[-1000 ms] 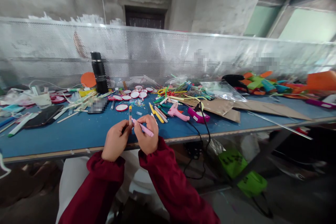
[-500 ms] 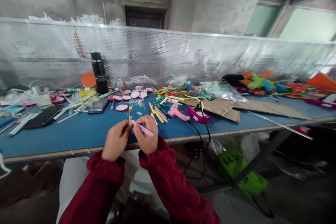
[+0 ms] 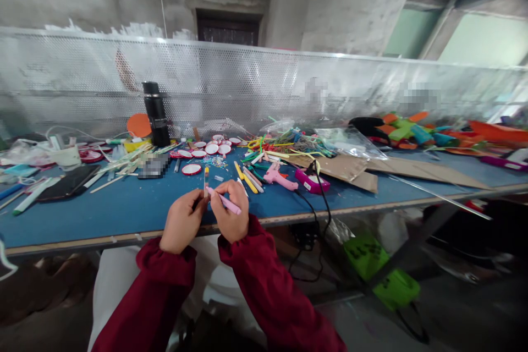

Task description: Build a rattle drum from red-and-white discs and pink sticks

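Observation:
Near the table's front edge, my left hand (image 3: 184, 221) pinches the lower end of a thin wooden stick (image 3: 206, 176), which stands up from my fingers with yellow and brownish-orange bands on it. My right hand (image 3: 231, 217) is closed around a pink marker (image 3: 226, 202). The marker's tip meets or nearly meets the stick, close to my left fingertips; exact contact is too small to make out. Just beyond my right hand lie yellow markers (image 3: 248, 180) and a pink glue gun (image 3: 280, 177).
On the blue table (image 3: 124, 212) are white discs with red rims (image 3: 191, 169), a black bottle (image 3: 157, 115), a dark phone (image 3: 68, 182) and a bundle of pale sticks (image 3: 126, 158). Cardboard (image 3: 338, 168) and a purple tape roll (image 3: 312, 181) lie rightward. A perforated metal screen (image 3: 256, 82) stands behind.
Both hands stay in nearly the same place, still holding the stick and the marker. The stick and marker have shifted only very slightly. At the far right, an orange piece has dropped lower.

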`<state>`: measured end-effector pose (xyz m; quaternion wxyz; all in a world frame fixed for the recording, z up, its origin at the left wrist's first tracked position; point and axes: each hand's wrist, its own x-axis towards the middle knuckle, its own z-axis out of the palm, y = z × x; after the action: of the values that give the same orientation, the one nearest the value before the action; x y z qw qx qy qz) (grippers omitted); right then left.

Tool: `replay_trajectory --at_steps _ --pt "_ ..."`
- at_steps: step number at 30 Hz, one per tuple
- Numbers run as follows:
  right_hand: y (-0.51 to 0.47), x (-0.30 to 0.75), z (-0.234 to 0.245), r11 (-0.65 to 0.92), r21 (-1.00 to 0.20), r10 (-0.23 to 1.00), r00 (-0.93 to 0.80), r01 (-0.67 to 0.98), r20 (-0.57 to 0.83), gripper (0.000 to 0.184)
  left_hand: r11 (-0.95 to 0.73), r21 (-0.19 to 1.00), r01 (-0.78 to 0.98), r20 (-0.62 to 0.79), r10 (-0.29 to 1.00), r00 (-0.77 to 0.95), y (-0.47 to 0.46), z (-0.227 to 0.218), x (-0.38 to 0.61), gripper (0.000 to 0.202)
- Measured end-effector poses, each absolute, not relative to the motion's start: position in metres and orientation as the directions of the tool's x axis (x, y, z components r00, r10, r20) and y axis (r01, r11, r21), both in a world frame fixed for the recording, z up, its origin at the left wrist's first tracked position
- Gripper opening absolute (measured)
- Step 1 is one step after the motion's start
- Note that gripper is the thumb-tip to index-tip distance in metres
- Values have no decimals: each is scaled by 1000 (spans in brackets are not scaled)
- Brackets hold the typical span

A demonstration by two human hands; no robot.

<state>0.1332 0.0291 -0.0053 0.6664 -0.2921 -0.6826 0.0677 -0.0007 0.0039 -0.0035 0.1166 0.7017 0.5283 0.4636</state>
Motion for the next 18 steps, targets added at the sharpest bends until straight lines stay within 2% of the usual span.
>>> replay_trajectory --at_steps 18 --pt "28 133 -3 822 -477 484 61 312 873 16 -412 642 646 529 848 14 5 -4 -1 25"
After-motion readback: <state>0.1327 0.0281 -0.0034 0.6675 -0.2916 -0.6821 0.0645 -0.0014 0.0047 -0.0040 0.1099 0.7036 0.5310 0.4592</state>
